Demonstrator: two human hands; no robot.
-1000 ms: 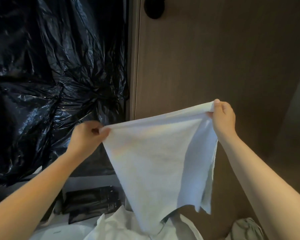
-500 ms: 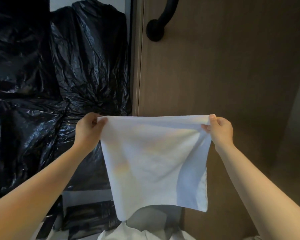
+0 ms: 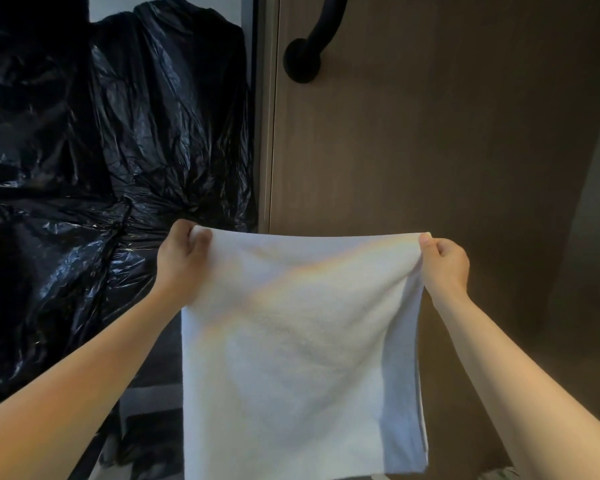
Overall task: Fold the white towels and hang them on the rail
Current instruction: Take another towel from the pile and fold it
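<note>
Your left hand and right hand each pinch a top corner of the white towel; it hangs flat between them. The black rail sits up higher on the wooden panel, with black plastic bags off left.

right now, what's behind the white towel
The white towel, pinched at its top corners by the left hand and right hand, hangs before the brown panel and black plastic. Whatever sits low behind the cloth is covered.

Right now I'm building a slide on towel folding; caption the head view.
Left hand and right hand pinch the top corners of a white towel, spread below the black rail.
</note>
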